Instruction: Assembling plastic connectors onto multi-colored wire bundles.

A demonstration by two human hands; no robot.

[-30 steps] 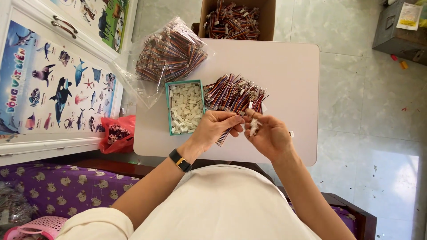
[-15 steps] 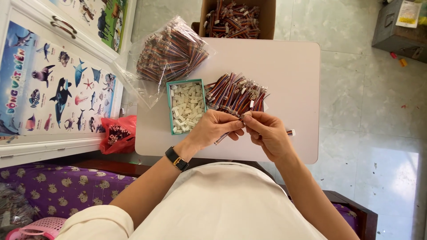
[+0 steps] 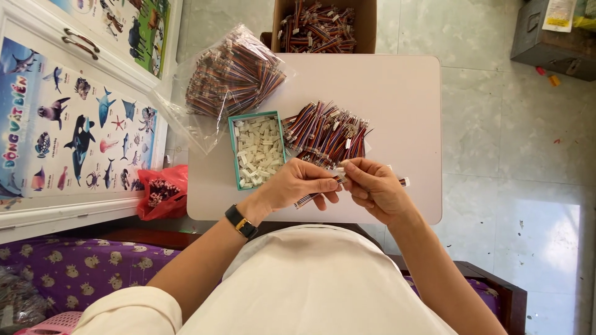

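My left hand [image 3: 302,184] pinches a short multicoloured ribbon cable [image 3: 308,199] whose loose end hangs below my fingers. My right hand [image 3: 372,188] meets it fingertip to fingertip and grips a small white plastic connector [image 3: 339,170] at the cable's upper end. Both hands hover over the near edge of a small white table [image 3: 403,105]. Just beyond them lies a pile of the same cables [image 3: 326,132]. A teal box of white connectors [image 3: 256,151] stands to the left of that pile.
A clear plastic bag of cables [image 3: 231,77] lies at the table's far left. A cardboard box of cables [image 3: 323,25] stands behind the table. A red bag [image 3: 161,192] sits on the floor left; a poster-covered cabinet [image 3: 74,118] stands beyond it.
My right hand came in from the right with the white connector and now meets my left hand at the cable's end. The left hand stayed put.
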